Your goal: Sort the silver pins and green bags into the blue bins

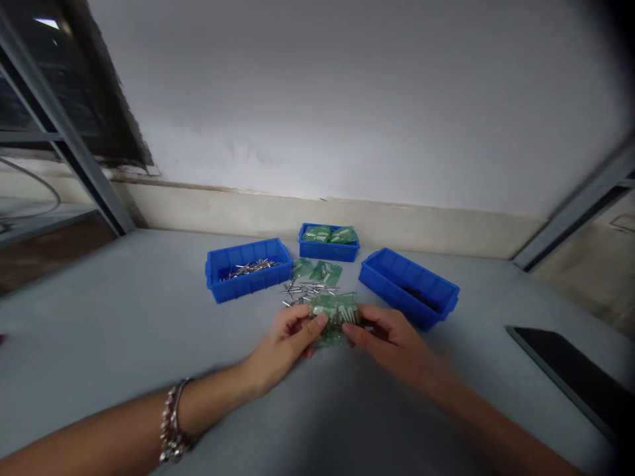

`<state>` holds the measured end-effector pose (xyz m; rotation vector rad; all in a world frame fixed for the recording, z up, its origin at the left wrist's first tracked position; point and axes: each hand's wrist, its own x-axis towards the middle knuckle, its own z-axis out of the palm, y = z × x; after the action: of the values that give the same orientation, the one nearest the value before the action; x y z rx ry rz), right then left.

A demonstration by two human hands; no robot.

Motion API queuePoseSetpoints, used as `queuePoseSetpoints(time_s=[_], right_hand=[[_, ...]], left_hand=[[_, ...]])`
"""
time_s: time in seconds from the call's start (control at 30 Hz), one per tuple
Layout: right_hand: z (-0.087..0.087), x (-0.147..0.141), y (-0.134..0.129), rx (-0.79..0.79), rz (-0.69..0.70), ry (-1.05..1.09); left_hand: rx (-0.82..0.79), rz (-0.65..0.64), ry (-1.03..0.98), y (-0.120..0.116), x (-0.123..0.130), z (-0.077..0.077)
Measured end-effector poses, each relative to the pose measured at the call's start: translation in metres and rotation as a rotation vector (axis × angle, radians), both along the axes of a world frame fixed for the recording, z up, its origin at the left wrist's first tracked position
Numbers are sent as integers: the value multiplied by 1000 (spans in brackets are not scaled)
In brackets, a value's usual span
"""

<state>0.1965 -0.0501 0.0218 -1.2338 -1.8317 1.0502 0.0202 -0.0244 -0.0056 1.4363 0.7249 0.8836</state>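
Observation:
Between my two hands is a clear green-tinted plastic bag [335, 311] with metal pins inside. My left hand [288, 340] grips its left side, thumb on top. On the right side, my right hand [389, 334] pinches the bag with thumb and fingers. Just behind it, loose silver pins [310, 289] lie on the grey table [238, 337]. Two more green bags lie past the pins, one of them a bag with small parts in it [326, 272].
A blue bin [249, 285] with silver pins stands at left. Behind, a smaller blue bin [328, 252] holds filled green bags. The right blue bin [397, 295] contains dark small parts. A dark flat tablet-like object [570, 370] lies at far right.

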Motion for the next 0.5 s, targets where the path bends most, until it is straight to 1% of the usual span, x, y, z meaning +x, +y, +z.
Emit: queuePoseSetpoints(time_s=[0.07, 0.13, 0.2, 0.27, 0.33, 0.37, 0.4, 0.5], right_hand=[[0, 2, 1, 14, -33, 2], [2, 5, 4, 67, -108, -29], [6, 9, 11, 174, -257, -112], [14, 11, 22, 325, -415, -243], [26, 10, 39, 478, -502, -411], [33, 9, 50, 517, -519, -492], [40, 8, 63, 522, -529, -547], [60, 7, 107, 418, -694, -568]], left_hand=[[50, -20, 86, 0, -1, 3], [139, -39, 170, -1, -2, 7], [285, -53, 245, -2, -4, 10], [467, -88, 311, -4, -5, 10], [617, -154, 364, -6, -7, 9], [673, -188, 383, -7, -7, 8], [718, -216, 400, -7, -8, 8], [794, -260, 429, -8, -10, 7]])
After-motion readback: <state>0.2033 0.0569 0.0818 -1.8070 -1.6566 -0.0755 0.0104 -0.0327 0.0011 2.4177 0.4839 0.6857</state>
